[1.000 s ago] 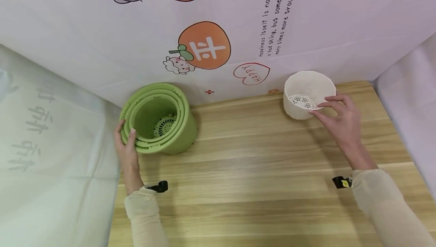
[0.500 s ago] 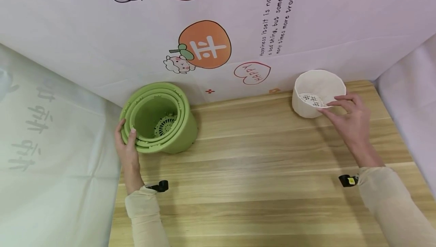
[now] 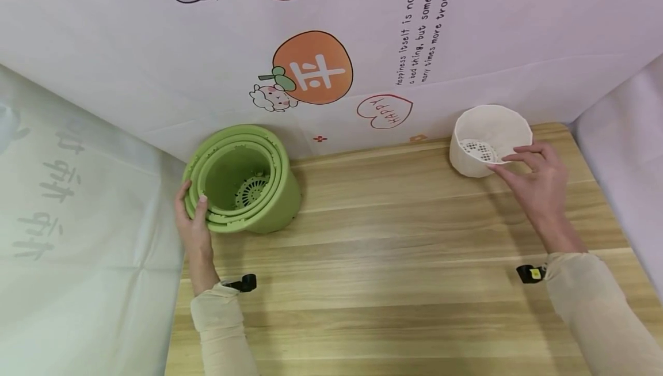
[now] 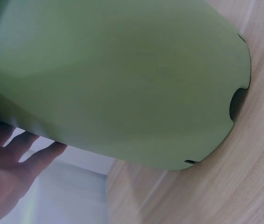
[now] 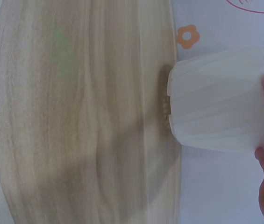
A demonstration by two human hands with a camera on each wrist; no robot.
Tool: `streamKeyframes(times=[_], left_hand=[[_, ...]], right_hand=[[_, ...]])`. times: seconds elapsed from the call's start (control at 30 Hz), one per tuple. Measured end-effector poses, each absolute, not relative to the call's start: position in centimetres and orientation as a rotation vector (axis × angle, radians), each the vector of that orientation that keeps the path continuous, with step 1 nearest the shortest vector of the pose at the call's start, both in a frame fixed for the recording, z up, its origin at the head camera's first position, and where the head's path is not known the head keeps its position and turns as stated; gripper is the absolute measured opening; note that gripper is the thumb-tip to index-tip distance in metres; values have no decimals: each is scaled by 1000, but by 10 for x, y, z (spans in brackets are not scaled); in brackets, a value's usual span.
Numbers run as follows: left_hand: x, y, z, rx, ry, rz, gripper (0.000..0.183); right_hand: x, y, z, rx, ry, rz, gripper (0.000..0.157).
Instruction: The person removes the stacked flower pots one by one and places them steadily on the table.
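Nested green plastic flower pots (image 3: 269,203) stand upright at the back left of the table, one inside another, with a slotted bottom showing in the innermost. My left hand (image 3: 194,229) grips their near-left rims, thumb over the inner side and fingers outside. In the left wrist view the outer green pot's wall (image 4: 122,84) fills much of the picture. A white flower pot (image 3: 468,157) with a perforated bottom is at the back right. My right hand (image 3: 541,186) pinches its near-right rim between thumb and fingers. In the right wrist view the white pot's base (image 5: 176,107) is at the table.
The wooden table (image 3: 362,261) stretches between the two hands. Behind it rises a printed white cloth (image 3: 217,65), close to both sets of pots. Pale cloth (image 3: 88,203) hangs at the left, and more cloth (image 3: 627,111) borders the right edge.
My right hand has moved the white pot to the right along the back of the table, slowing at the end. The left hand and the green pots have stayed in place.
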State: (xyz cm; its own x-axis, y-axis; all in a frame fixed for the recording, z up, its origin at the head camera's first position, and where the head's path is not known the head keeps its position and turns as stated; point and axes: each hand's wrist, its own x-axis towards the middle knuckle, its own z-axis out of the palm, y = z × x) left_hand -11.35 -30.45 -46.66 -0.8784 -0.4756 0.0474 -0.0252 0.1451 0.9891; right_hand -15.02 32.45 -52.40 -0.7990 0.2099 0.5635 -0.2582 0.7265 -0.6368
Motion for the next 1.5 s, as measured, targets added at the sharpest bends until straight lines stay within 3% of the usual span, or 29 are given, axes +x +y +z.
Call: streamKeyframes(times=[1.5], left_hand=[[-113,-306,-469,488,-2095,-1742,48]], right_hand=[[-151,343,-540,-34,-2319,922,27]])
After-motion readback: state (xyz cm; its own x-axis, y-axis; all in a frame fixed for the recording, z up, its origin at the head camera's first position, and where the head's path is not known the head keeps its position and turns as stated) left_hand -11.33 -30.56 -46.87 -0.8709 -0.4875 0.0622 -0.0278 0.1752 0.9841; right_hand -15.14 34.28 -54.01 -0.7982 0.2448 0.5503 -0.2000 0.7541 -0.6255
